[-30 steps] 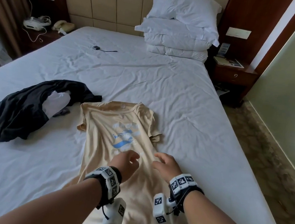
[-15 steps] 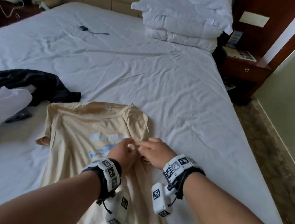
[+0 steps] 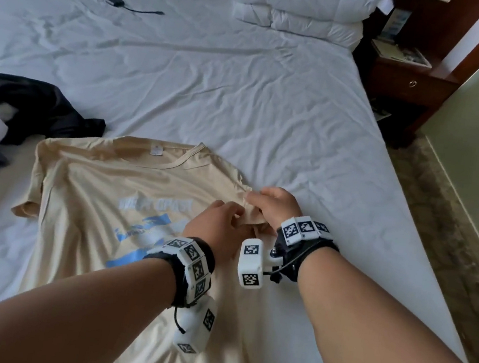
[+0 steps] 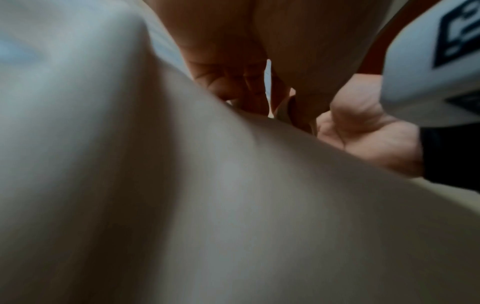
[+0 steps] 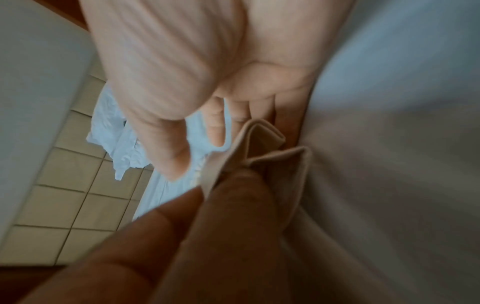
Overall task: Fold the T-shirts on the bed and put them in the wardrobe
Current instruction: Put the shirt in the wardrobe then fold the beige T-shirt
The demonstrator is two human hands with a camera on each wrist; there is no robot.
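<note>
1. We saw the wide bed with its creased white sheet (image 3: 243,91) filling most of the head view, its far end against a tiled headboard.
2. The beige short-sleeved cotton T-shirt with a blue and white chest print (image 3: 95,193) lay front up on the near part of the bed, collar toward the headboard, its lower part running out of view beneath our forearms.
3. A stack of white folded pillows and quilt (image 3: 298,7) sat at the head of the bed, on the right.
4. A crumpled black garment with a white piece inside it (image 3: 30,107) lay on the sheet to the left of the beige shirt, just beside its collar corner.
5. A dark wooden bedside table with a drawer (image 3: 410,81) stood right of the bed, papers on top.
6. Our left hand (image 3: 218,224) sat on the shirt near its right sleeve; in the right wrist view its fingers (image 5: 233,205) pinched a folded edge of the beige cloth.
7. Our right hand (image 3: 274,206) rested at the right shoulder of the shirt, touching the left hand, its fingers curled over the bunched sleeve fabric; the left wrist view showed it (image 4: 363,133) clenched close against the cloth.
8. A small black device with a short cable (image 3: 115,1) lay far up the sheet, well apart from the clothes.
</note>
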